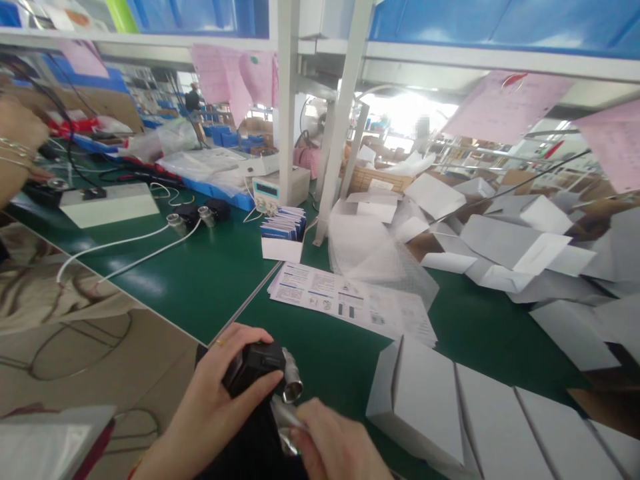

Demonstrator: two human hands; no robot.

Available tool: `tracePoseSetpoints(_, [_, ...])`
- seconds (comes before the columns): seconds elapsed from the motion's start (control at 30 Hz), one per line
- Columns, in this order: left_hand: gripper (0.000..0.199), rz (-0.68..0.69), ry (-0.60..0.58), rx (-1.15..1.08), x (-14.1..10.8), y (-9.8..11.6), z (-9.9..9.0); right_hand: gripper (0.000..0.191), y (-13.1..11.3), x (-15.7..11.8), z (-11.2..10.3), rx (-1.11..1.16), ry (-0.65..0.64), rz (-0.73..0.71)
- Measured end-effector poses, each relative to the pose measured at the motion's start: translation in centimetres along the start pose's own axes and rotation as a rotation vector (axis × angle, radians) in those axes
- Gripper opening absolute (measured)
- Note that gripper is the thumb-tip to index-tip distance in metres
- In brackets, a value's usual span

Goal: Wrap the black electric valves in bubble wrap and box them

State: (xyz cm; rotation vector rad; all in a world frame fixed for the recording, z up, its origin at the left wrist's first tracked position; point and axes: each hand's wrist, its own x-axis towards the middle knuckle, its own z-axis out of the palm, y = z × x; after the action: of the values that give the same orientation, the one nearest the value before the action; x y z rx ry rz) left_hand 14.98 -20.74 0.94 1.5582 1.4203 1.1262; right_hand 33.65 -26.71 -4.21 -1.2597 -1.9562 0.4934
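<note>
My left hand (215, 387) is wrapped around a black box-shaped device (263, 360) at the near edge of the green table. A silvery metal cylinder (291, 379) with an open end sticks out of the device's right side. Just below it, my right hand (337, 440) has its fingers closed on a pale, blurred piece (286, 412) whose kind I cannot make out. Another shiny metal part (289, 441) shows beside those fingertips, partly hidden by them.
White boxes (425, 400) stand in a row at right, with open white cartons (510, 247) heaped behind. Printed sheets (350, 300) and a holder of booklets (283, 233) lie ahead. Cabled black devices (215, 210) sit left, near a co-worker's hand (20, 127). Shelf posts (287, 100) rise centrally.
</note>
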Motion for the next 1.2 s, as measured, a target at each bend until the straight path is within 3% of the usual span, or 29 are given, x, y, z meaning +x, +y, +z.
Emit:
tracePoseSetpoints(0.1, [0.033,-0.169,-0.176,-0.136,-0.6,0.1,0.1,0.023,0.6,2.3,-3.0,0.144,0.157,0.11])
tracePoseSetpoints(0.17, [0.041,-0.357,-0.235,-0.368,-1.0,0.4,-0.1,0.018,1.3,3.0,-3.1,0.243,0.203,0.205])
tracePoseSetpoints(0.27, [0.049,-0.554,-0.183,-0.678,-1.1,0.8,-0.1,0.022,1.9,2.1,-0.9,0.3,0.141,0.27])
tracePoseSetpoints(0.33, [0.051,-0.634,-0.113,-0.797,-0.9,0.7,0.3,0.027,2.0,0.8,0.7,0.235,0.116,0.203])
tracePoseSetpoints(0.43, [0.051,-0.699,-0.034,-0.891,-0.6,0.3,1.2,0.031,1.9,-0.8,2.1,0.025,0.179,0.029])
tracePoseSetpoints(0.6, [0.058,-0.621,0.048,-0.835,-0.8,0.6,3.1,0.034,1.1,-0.4,1.7,-0.294,0.292,-0.179])
tracePoseSetpoints(0.83, [0.049,-0.45,-0.079,-0.519,-0.2,1.0,3.3,0.039,1.5,1.7,-1.7,-0.294,0.422,-0.348])
tracePoseSetpoints(0.97, [0.043,-0.406,-0.205,-0.405,0.9,1.0,3.1,0.022,2.6,1.1,-1.5,-0.181,0.419,-0.175])
tracePoseSetpoints(1.1, [0.034,-0.235,-0.325,-0.233,2.7,1.5,3.4,0.037,4.2,-0.1,0.4,0.003,0.339,-0.044])
tracePoseSetpoints(1.2, [0.047,-0.048,-0.464,0.012,5.4,1.8,4.2,0.033,5.0,-1.3,1.5,0.087,0.34,0.016])
